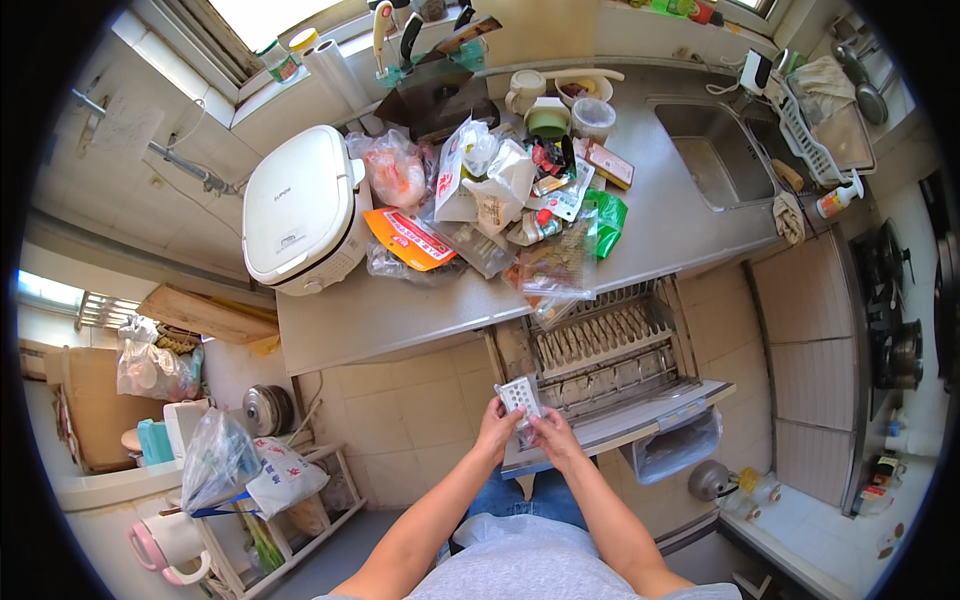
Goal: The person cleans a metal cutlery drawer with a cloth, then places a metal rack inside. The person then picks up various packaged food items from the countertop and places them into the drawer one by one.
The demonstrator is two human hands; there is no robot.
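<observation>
My left hand (496, 427) and my right hand (553, 435) together hold a small metal grater (520, 396) with round holes, in what looks like clear plastic wrap. They hold it over the left part of a pulled-out wire dish-rack drawer (607, 360) below the counter. Above the drawer, a pile of plastic bags and food packets lies on the steel counter (645, 225), among them an orange packet (411, 238), a green packet (609, 223) and a clear flat bag (559, 259) that hangs over the counter's edge.
A white Supor appliance (300, 202) stands at the counter's left end. Knives (409, 41) stand in a holder behind the pile. A sink (705, 154) is at the right. A lined bin (675, 446) hangs on the drawer front. Bags (285, 476) sit on a rack at the lower left.
</observation>
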